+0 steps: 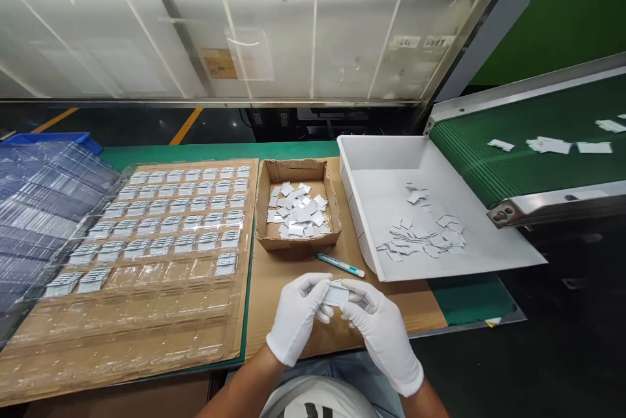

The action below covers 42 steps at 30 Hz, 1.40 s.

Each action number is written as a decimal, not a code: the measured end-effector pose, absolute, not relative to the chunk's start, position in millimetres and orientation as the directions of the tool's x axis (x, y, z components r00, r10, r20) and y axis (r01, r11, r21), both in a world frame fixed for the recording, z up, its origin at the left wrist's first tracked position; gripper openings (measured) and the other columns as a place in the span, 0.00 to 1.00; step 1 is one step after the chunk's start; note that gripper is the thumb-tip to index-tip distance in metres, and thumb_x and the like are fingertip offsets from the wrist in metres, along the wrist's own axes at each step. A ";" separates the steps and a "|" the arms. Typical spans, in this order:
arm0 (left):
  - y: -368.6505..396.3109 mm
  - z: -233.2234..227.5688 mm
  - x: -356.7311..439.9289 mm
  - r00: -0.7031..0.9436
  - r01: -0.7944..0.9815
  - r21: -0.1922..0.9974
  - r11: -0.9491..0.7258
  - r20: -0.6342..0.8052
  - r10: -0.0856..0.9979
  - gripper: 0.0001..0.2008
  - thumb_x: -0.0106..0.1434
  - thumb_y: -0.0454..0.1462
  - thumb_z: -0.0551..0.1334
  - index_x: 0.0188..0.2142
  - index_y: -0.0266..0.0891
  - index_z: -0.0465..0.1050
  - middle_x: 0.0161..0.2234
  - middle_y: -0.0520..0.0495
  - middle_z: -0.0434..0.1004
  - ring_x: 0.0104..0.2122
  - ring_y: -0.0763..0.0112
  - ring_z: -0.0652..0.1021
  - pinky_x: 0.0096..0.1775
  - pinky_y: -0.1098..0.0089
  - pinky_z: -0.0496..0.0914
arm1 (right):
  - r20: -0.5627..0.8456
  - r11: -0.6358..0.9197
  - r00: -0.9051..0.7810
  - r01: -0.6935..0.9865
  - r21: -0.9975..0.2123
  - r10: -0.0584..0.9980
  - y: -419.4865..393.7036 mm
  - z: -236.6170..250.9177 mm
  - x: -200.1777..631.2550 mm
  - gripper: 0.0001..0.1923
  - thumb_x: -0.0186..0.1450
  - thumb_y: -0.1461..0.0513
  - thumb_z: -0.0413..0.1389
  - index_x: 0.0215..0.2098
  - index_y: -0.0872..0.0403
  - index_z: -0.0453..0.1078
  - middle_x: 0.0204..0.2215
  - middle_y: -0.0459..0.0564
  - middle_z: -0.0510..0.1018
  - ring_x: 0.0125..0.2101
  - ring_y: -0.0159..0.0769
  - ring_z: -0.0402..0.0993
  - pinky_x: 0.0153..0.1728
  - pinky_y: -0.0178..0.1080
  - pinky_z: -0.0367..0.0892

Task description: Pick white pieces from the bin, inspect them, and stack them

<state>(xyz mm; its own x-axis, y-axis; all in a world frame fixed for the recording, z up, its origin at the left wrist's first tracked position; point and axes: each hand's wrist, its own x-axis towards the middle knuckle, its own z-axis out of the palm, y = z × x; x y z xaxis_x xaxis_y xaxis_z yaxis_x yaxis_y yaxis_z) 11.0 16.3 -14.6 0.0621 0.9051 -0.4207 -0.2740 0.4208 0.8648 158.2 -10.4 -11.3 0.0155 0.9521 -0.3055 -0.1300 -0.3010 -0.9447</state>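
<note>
My left hand [299, 313], in a white glove, pinches the left side of a small flat white rectangular piece [336, 294]. On its right side, my gloved right hand [379, 320] grips the same piece. A second edge shows behind it, but I cannot tell how many pieces are there. Just beyond my hands lies a blue-and-white utility knife [341, 265]. Similar white pieces [299, 210] lie in a loose heap in an open cardboard box [298, 242] farther off. To the left, a clear plastic tray [161, 313] holds rows of stacked pieces in its pockets.
A white bin [362, 222] with scattered pieces stands on the right, below the end of a green conveyor belt [489, 150] carrying more pieces. Stacked clear trays [44, 203] fill the far left. A framed transparent panel [274, 27] spans the back above the table.
</note>
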 end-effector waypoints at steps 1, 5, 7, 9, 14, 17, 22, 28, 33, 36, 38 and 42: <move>15.1 -13.8 10.9 0.064 -0.282 0.863 0.420 -0.420 0.905 0.23 0.48 0.50 0.70 0.35 0.32 0.78 0.22 0.48 0.79 0.15 0.75 0.72 0.18 0.74 0.67 | -0.299 -0.294 0.017 -0.139 -0.946 0.954 -10.4 -10.7 158.1 0.16 0.54 0.58 0.67 0.41 0.52 0.78 0.34 0.49 0.83 0.34 0.37 0.76 0.37 0.36 0.72; 10.8 -12.4 11.9 0.048 -0.299 0.862 0.409 -0.415 0.909 0.23 0.50 0.50 0.70 0.35 0.31 0.78 0.21 0.49 0.78 0.15 0.75 0.73 0.18 0.75 0.67 | -0.320 -0.311 0.049 -0.145 -0.939 0.946 -9.7 -6.8 157.6 0.16 0.53 0.58 0.68 0.39 0.53 0.78 0.26 0.45 0.80 0.25 0.32 0.73 0.29 0.33 0.71; 9.8 -12.5 12.9 0.042 -0.298 0.864 0.405 -0.412 0.910 0.23 0.49 0.50 0.70 0.35 0.31 0.78 0.21 0.49 0.79 0.15 0.75 0.73 0.18 0.75 0.67 | -0.356 -0.346 0.071 -0.118 -0.931 0.932 -8.6 -3.8 157.2 0.16 0.53 0.56 0.67 0.37 0.54 0.77 0.23 0.45 0.78 0.22 0.31 0.72 0.23 0.31 0.68; 9.7 -12.9 13.9 0.043 -0.294 0.866 0.404 -0.410 0.911 0.23 0.49 0.50 0.70 0.35 0.32 0.78 0.21 0.48 0.80 0.15 0.75 0.73 0.18 0.75 0.68 | -0.386 -0.377 0.092 -0.102 -0.921 0.918 -6.8 -0.9 157.0 0.17 0.53 0.52 0.66 0.34 0.56 0.76 0.21 0.45 0.77 0.20 0.31 0.71 0.18 0.30 0.65; 9.9 -13.5 14.9 0.031 -0.277 0.872 0.404 -0.412 0.911 0.22 0.49 0.49 0.70 0.34 0.32 0.78 0.22 0.48 0.81 0.15 0.75 0.73 0.18 0.74 0.69 | -0.392 -0.380 0.153 -0.106 -0.919 0.907 -1.8 2.2 156.8 0.20 0.50 0.49 0.66 0.27 0.57 0.74 0.19 0.45 0.74 0.18 0.30 0.69 0.14 0.28 0.60; 8.5 -13.6 15.5 0.019 -0.272 0.870 0.412 -0.423 0.906 0.22 0.49 0.49 0.70 0.34 0.32 0.78 0.21 0.48 0.80 0.15 0.75 0.73 0.18 0.74 0.70 | -0.391 -0.379 0.162 -0.102 -0.920 0.906 -1.4 1.7 156.9 0.19 0.50 0.49 0.66 0.27 0.57 0.73 0.18 0.44 0.73 0.17 0.30 0.69 0.14 0.28 0.59; 6.7 -15.3 18.2 0.018 -0.248 0.877 0.412 -0.421 0.907 0.22 0.49 0.49 0.69 0.34 0.32 0.78 0.20 0.49 0.78 0.15 0.74 0.73 0.18 0.74 0.70 | -0.363 -0.360 0.147 -0.046 -0.932 0.920 -3.1 -1.1 156.2 0.15 0.52 0.52 0.66 0.25 0.56 0.73 0.19 0.44 0.73 0.17 0.29 0.68 0.14 0.28 0.60; 6.5 -22.3 13.2 0.006 -0.156 0.906 0.393 -0.397 0.918 0.19 0.53 0.48 0.66 0.35 0.33 0.77 0.22 0.50 0.77 0.17 0.74 0.73 0.19 0.73 0.70 | -0.337 -0.324 0.251 -0.091 -0.942 0.907 -4.8 -5.2 161.8 0.15 0.52 0.53 0.65 0.25 0.56 0.73 0.19 0.45 0.74 0.17 0.29 0.69 0.14 0.28 0.62; -0.1 -30.2 1.3 0.167 -0.044 0.948 0.315 -0.304 0.938 0.16 0.58 0.47 0.63 0.36 0.35 0.76 0.28 0.47 0.79 0.23 0.70 0.76 0.22 0.72 0.70 | -0.233 -0.243 0.243 0.011 -0.970 0.942 -6.1 -4.5 170.3 0.13 0.58 0.53 0.62 0.29 0.55 0.76 0.21 0.45 0.76 0.20 0.30 0.71 0.19 0.29 0.66; -7.2 -32.9 -3.5 0.263 -0.008 0.963 0.270 -0.258 0.930 0.21 0.63 0.47 0.60 0.48 0.35 0.74 0.33 0.44 0.81 0.27 0.67 0.78 0.28 0.70 0.73 | -0.176 -0.206 0.234 0.110 -0.972 0.956 -5.1 -3.6 171.7 0.12 0.60 0.54 0.61 0.30 0.55 0.77 0.22 0.45 0.77 0.21 0.30 0.70 0.21 0.30 0.67; -11.6 -33.1 -5.0 0.284 0.041 0.973 0.228 -0.230 0.931 0.24 0.64 0.48 0.58 0.54 0.36 0.72 0.36 0.43 0.81 0.28 0.66 0.78 0.31 0.68 0.73 | -0.168 -0.201 0.226 0.128 -0.971 0.960 -4.3 -4.8 171.4 0.12 0.60 0.54 0.61 0.30 0.55 0.77 0.22 0.45 0.77 0.20 0.30 0.69 0.21 0.30 0.67; -17.9 -30.0 -5.8 0.306 0.150 0.983 0.101 -0.143 0.941 0.24 0.66 0.46 0.56 0.58 0.38 0.70 0.38 0.43 0.81 0.32 0.65 0.77 0.38 0.67 0.74 | -0.208 -0.227 0.213 0.072 -0.971 0.955 -3.5 -10.5 170.5 0.13 0.60 0.52 0.61 0.30 0.54 0.77 0.23 0.46 0.78 0.20 0.30 0.69 0.19 0.30 0.66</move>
